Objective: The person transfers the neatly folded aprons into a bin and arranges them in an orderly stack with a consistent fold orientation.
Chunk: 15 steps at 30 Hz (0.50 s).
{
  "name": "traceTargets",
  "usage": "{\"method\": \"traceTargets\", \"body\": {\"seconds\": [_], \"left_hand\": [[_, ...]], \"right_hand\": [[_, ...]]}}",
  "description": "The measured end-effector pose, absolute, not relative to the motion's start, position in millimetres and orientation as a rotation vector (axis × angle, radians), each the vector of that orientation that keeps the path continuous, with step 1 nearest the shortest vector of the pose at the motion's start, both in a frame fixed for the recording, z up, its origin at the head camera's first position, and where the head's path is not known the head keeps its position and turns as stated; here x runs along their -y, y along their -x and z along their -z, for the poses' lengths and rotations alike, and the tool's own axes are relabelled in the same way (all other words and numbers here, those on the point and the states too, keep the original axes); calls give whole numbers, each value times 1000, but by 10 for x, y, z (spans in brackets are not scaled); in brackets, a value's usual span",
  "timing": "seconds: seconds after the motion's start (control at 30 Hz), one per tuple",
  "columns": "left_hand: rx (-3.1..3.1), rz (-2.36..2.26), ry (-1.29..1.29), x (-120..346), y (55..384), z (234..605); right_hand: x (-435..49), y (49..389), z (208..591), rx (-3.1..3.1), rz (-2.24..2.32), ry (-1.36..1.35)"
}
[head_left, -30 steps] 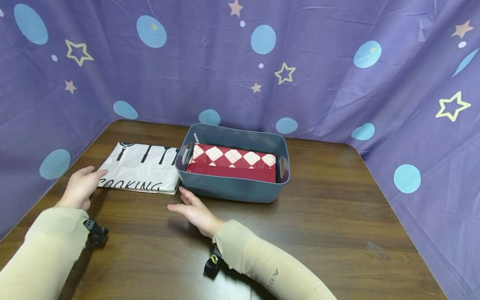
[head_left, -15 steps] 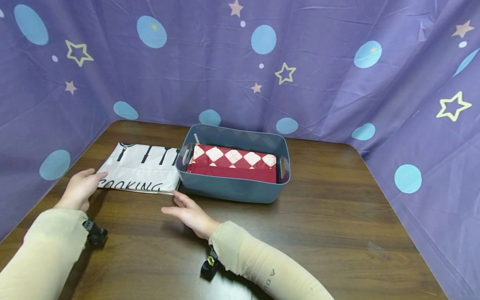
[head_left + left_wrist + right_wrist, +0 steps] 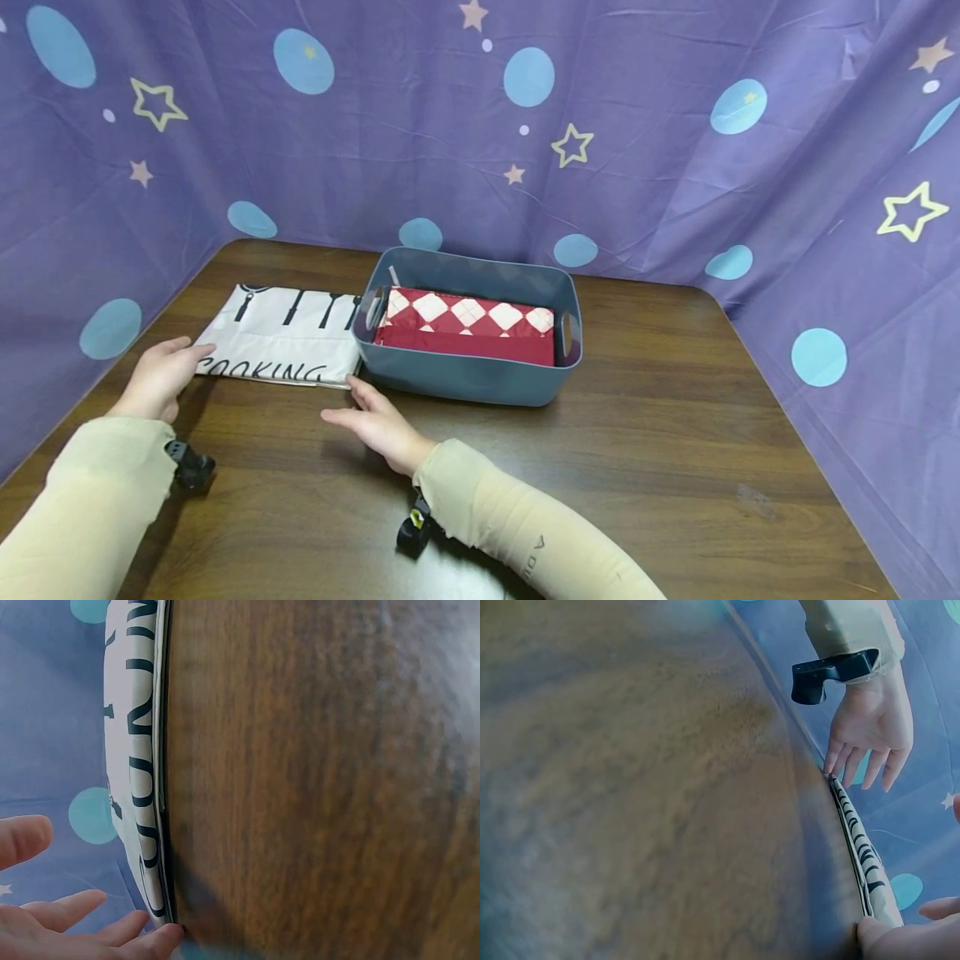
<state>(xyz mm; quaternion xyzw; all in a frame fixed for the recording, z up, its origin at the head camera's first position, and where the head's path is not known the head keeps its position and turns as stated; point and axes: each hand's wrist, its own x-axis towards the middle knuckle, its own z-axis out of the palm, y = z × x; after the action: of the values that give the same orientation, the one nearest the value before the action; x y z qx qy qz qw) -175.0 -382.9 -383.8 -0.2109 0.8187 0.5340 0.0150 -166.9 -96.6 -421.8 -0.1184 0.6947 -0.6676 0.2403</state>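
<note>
A folded white cloth (image 3: 273, 337) with black utensil prints and the word COOKING lies flat on the table, left of a blue-grey plastic basket (image 3: 450, 379). My left hand (image 3: 159, 375) is at the cloth's left edge, fingers extended; in the left wrist view its little finger (image 3: 161, 941) meets the cloth's near corner. My right hand (image 3: 382, 427) is by the cloth's near right corner, thumb apart from the straight fingers, and a fingertip appears to touch the edge. Inside the basket sits a folded red cloth (image 3: 465, 346) with white diamonds.
The brown wooden table (image 3: 637, 467) extends to the right and in front of the basket. A purple curtain (image 3: 637, 192) with stars and blue ovals stands behind and along both sides. Each wrist carries a black camera (image 3: 415, 529).
The right hand has moved slightly left, from below the basket's left corner to the cloth's near right corner. My left hand, both cloths and the basket stay where they were.
</note>
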Motion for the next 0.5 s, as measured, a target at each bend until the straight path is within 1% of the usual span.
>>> {"method": "traceTargets", "body": {"seconds": [0.5], "left_hand": [[-2581, -1549, 701, 3898, 1684, 3878]], "right_hand": [[932, 1637, 4236, -1938, 1768, 451]]}}
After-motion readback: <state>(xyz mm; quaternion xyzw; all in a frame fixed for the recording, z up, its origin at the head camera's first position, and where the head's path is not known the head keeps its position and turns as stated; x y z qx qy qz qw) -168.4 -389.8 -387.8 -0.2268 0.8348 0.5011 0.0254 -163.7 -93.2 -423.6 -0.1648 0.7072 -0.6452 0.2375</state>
